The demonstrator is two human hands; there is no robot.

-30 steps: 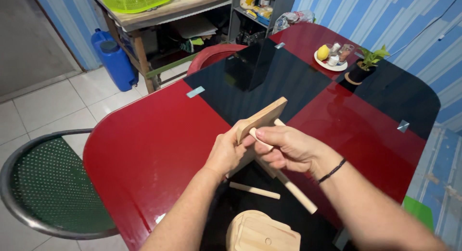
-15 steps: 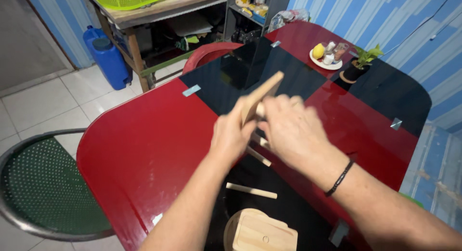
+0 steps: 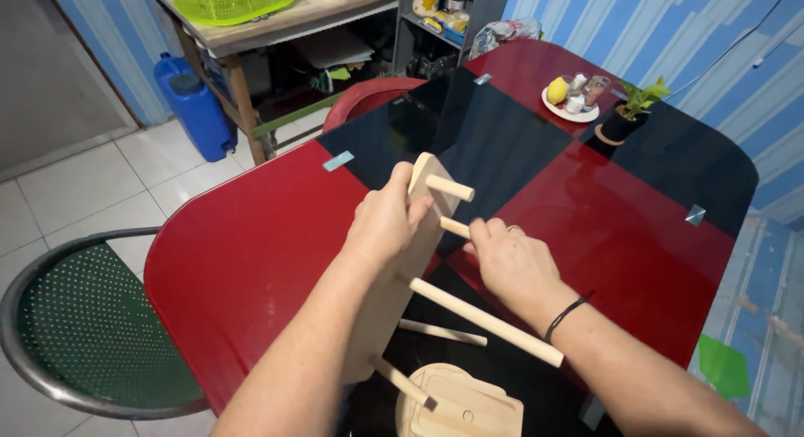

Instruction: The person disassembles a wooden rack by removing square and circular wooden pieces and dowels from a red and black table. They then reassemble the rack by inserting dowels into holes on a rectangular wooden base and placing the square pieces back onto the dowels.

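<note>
My left hand (image 3: 388, 222) grips the upper edge of a pale wooden board (image 3: 387, 299) that I hold on edge above the red and black table (image 3: 251, 253). Several round wooden dowels stick out of the board's right face. My right hand (image 3: 508, 261) pinches the second short dowel (image 3: 455, 228) from the top. A short dowel (image 3: 450, 188) projects above it and a long dowel (image 3: 486, 322) below it. A loose dowel (image 3: 442, 332) lies on the table under my hands. A second wooden panel (image 3: 459, 403) lies flat at the near edge.
A green perforated metal chair (image 3: 84, 328) stands at the left. A small potted plant (image 3: 624, 118) and a white plate (image 3: 569, 106) with a lemon and small jars sit at the table's far end. A blue water jug (image 3: 194, 102) and a wooden shelf table stand behind.
I have turned the board so its face with the dowels shows. My right hand dropped from the board's top to the second dowel.
</note>
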